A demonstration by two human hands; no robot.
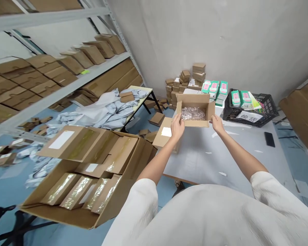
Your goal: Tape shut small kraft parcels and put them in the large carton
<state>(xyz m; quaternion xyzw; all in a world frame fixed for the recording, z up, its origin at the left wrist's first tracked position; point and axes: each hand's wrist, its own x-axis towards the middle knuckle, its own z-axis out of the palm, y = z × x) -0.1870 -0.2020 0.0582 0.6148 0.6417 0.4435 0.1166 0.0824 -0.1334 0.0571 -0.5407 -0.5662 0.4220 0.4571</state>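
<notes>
Between my hands is an open cardboard box (196,123), its mouth tilted toward me over the table. Clear bubble wrap (193,113) fills its inside; whatever it covers, if anything, is hidden. My left hand (177,126) grips the box at its near left edge. At the near right corner, my right hand (217,124) pinches the cardboard flap. A closed brown carton (161,140) with a white label sits just left of the held box, partly behind my left hand.
A large carton (136,167) of taped boxes stands at the left. On the grey table (195,160) are a black crate (255,118), a phone (269,139), green-and-pink packs (222,89) and paper scraps. Shelves (92,73) hold boxes. Small boxes (179,85) are stacked by the wall.
</notes>
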